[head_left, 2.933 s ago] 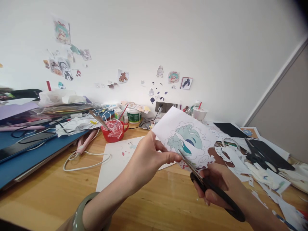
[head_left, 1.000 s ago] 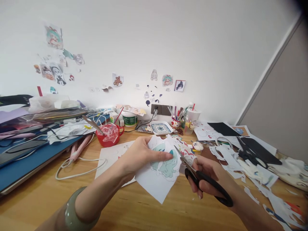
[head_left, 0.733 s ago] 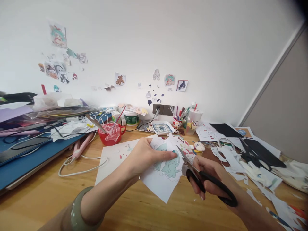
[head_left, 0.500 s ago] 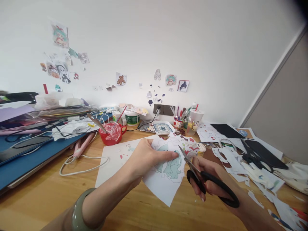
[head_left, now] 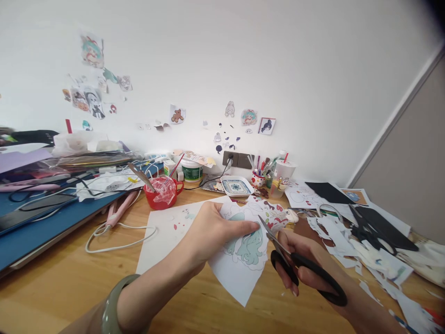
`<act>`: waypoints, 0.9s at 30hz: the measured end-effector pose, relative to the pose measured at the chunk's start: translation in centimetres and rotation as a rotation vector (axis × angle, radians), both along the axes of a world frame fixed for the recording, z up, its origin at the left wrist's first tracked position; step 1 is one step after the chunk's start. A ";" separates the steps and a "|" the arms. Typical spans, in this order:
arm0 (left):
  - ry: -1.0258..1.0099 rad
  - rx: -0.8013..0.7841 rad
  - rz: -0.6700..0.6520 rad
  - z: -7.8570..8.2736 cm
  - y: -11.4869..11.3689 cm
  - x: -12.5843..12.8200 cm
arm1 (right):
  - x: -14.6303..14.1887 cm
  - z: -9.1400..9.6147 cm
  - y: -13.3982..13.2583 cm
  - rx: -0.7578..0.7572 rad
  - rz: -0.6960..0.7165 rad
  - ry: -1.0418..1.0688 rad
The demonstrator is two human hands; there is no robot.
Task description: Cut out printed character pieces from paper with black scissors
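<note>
Left hand pinches drawing sheet; right hand grips scissors

The sheet is held above the pale wooden counter, the blades overlapping its right side. Paper scraps litter the counter's right; a blue board carrying cables lies at left. Toward the back sit a red mug and a patterned dish, below a white wall bearing stuck-up pictures and a dark socket.

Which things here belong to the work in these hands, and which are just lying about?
In the work:
- left hand, gripping the sheet with the green drawing
- right hand, holding the scissors

Lying about, it seems, as no hand touches them:
- red mug
- patterned plate
- drink cup
- second scissors
</note>
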State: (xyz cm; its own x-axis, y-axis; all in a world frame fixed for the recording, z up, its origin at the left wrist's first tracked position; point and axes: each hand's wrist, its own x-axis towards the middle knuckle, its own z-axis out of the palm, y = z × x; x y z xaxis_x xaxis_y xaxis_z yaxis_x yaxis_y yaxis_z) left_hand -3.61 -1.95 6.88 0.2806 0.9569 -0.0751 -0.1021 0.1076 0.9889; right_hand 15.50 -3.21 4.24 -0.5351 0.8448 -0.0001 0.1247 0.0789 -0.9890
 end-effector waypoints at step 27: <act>0.045 0.055 -0.036 -0.6 0.8 -0.5 | 0.9 -1.7 0.8 0.093 0.020 -0.015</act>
